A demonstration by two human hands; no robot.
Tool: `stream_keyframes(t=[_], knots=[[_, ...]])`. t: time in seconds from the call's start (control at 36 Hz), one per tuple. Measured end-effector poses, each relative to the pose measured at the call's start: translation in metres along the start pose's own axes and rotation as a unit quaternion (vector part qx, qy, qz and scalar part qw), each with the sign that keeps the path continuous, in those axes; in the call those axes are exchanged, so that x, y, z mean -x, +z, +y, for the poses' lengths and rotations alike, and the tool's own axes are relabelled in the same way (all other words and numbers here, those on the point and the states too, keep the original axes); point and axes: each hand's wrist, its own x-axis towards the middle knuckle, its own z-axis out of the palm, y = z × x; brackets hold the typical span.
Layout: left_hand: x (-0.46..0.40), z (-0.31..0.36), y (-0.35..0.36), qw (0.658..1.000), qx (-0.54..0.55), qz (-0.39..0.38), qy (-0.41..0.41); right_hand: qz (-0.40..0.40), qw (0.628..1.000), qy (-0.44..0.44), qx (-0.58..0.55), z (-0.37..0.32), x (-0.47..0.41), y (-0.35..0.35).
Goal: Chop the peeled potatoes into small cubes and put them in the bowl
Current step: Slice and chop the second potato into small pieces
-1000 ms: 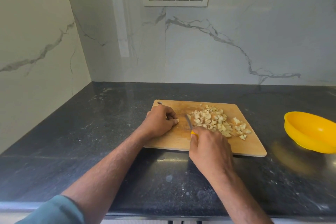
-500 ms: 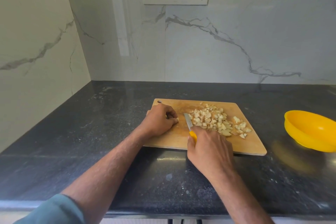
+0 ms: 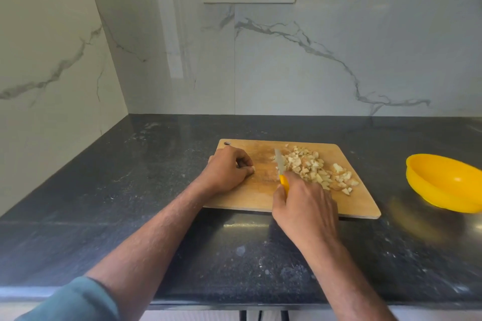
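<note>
Knife [image 3: 279, 164] blade now swung up against potato cubes [image 3: 313, 169]; right hand [image 3: 305, 208] grips handle.
Left hand [image 3: 228, 173] pinches small piece; risk: cubes pushed off cutting board [image 3: 360, 206], missing yellow bowl [image 3: 443, 182].

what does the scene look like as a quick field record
left hand: curled, pinching a small potato bit on the board
right hand: grips the knife by its yellow handle, blade at the pile's left edge
cubes: heaped on the board's right half
bowl: yellow, on the counter right of the board, no cubes visible inside
</note>
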Motion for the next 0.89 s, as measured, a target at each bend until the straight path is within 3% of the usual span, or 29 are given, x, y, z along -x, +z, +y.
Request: stream_keyframes(t=[0.17, 0.28, 0.42, 0.89], knots=[[-0.0004, 0.0015, -0.0008, 1.000, -0.007, 0.002, 0.004, -0.019, 0.999, -0.048, 0.007, -0.0040, 0.0025, -0.0015], [0.0000, 0.0027, -0.0011, 1.000, -0.008, 0.000, 0.002, 0.001, 1.000, -0.013, 0.011, -0.0031, 0.0017, -0.0033], [0.0017, 0.0043, -0.0005, 1.000, -0.003, 0.003, 0.004, 0.006, 0.997, -0.020, -0.068, 0.0014, -0.0011, -0.0007], [0.0032, 0.0000, -0.0060, 0.991, 0.037, 0.119, -0.051, -0.032, 0.988, -0.147, -0.044, -0.0068, 0.0073, -0.0017]])
